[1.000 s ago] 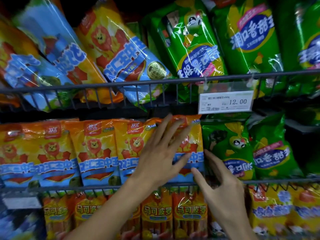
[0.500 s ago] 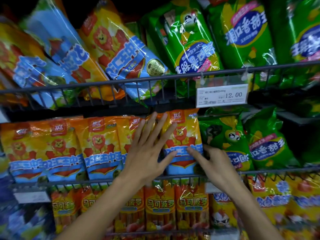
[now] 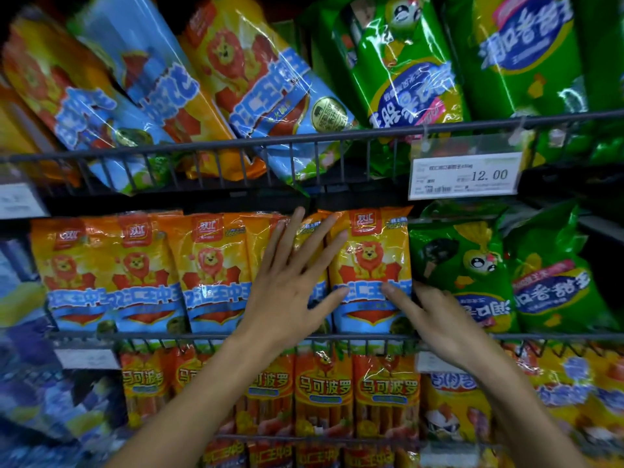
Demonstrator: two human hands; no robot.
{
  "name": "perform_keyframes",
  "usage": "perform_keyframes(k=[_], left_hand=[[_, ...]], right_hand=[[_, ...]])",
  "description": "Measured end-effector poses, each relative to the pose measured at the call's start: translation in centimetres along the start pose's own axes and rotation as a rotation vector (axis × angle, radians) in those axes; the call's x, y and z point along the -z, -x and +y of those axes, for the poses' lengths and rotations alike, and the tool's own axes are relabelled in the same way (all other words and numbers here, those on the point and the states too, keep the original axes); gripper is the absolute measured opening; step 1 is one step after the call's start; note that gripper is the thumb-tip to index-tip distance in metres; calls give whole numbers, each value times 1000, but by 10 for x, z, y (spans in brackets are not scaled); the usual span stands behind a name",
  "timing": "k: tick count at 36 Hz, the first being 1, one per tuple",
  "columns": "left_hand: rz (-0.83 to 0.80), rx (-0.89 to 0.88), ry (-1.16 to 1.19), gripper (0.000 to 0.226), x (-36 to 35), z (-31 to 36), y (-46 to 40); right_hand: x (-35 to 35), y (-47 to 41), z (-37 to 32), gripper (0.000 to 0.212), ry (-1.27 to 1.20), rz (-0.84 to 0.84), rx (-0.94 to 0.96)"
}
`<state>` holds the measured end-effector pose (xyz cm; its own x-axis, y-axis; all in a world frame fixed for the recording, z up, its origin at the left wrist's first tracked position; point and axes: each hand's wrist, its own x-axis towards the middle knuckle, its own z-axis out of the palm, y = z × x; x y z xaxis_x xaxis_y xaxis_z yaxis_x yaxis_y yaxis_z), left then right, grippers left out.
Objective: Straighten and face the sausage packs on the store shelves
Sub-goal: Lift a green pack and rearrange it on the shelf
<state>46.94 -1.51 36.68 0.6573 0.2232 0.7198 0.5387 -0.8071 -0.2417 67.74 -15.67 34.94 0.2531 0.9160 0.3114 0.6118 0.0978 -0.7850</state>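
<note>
Fingers of the left hand [image 3: 287,295] spread flat across the orange lion pack [image 3: 369,271] and its neighbour, middle shelf. Right hand [image 3: 435,315]: thumb on the pack's front, fingers hidden behind its right edge beside the green pack [image 3: 462,265].

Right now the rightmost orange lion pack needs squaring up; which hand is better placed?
Right hand: its thumb and fingers bracket the orange lion pack's right edge. The left hand lies flat across the neighbouring pack.
</note>
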Motion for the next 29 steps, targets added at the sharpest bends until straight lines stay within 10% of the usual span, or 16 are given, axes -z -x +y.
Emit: perform_keyframes(k=[11, 17, 29], left_hand=[[-29, -46, -42, 63, -5, -8, 8], [78, 20, 104, 60, -7, 6, 14], [-35, -62, 7, 58, -14, 8, 27]], right_hand=[[14, 0, 6, 24, -109, -168, -80], [14, 7, 2, 61, -279, 9, -109], [0, 8, 0, 37, -101, 229, -57]])
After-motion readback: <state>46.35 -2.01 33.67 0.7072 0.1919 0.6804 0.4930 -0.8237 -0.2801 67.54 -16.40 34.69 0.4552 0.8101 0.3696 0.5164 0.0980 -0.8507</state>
